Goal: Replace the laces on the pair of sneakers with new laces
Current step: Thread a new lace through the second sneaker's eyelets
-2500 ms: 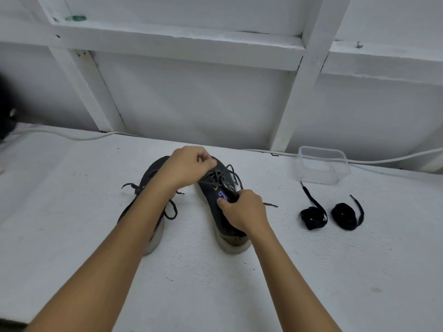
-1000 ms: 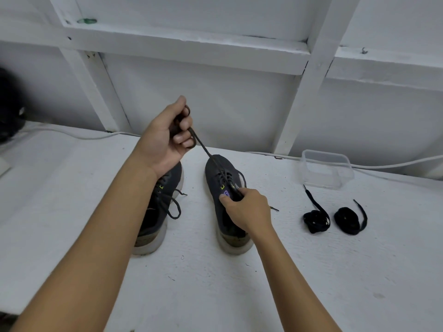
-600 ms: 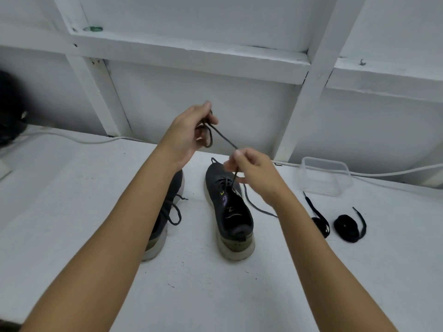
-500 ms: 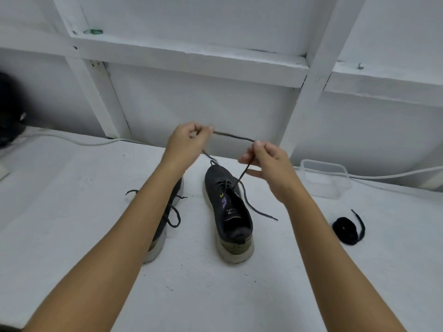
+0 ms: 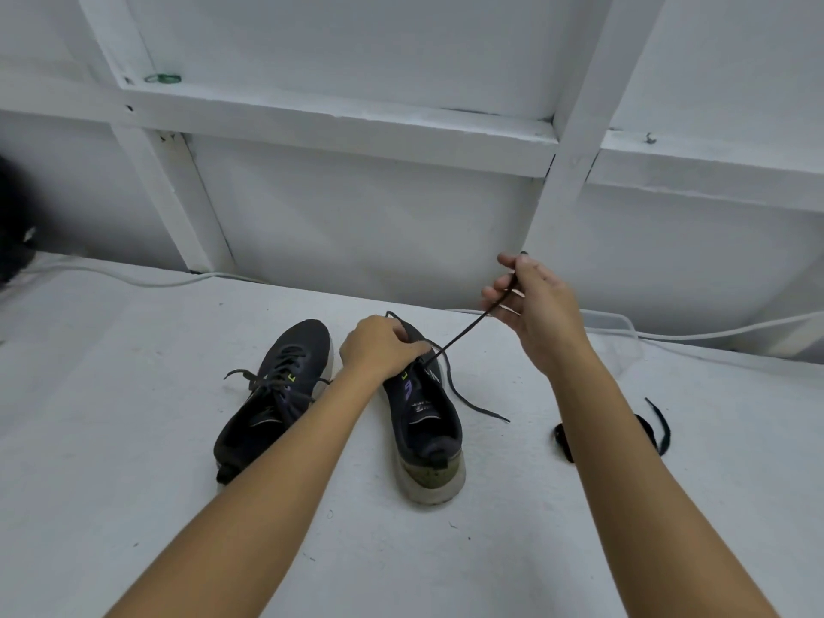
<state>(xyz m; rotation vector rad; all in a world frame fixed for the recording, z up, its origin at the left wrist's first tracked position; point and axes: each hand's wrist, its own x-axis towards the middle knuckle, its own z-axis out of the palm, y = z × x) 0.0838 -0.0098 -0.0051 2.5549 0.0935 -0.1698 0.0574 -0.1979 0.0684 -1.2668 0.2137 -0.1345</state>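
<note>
Two dark sneakers stand on the white table, toes pointing away. The left sneaker point(image 5: 272, 394) still has its lace tied. My left hand point(image 5: 379, 347) rests curled on the laced front of the right sneaker point(image 5: 426, 421), gripping there. My right hand point(image 5: 533, 305) is raised to the right and holds one end of that shoe's old dark lace point(image 5: 463, 334), which runs taut down to the eyelets. The lace's other end point(image 5: 477, 405) trails on the table. Coiled black new laces point(image 5: 653, 432) lie to the right, partly hidden by my right forearm.
A clear plastic container point(image 5: 620, 332) sits at the back right, behind my right hand. A white cable point(image 5: 147, 281) runs along the foot of the white framed wall. A dark object point(image 5: 13, 234) is at the far left edge.
My left hand let go of the lace and dropped onto the right sneaker's front. My right hand moved up and to the right, pulling the lace taut.
</note>
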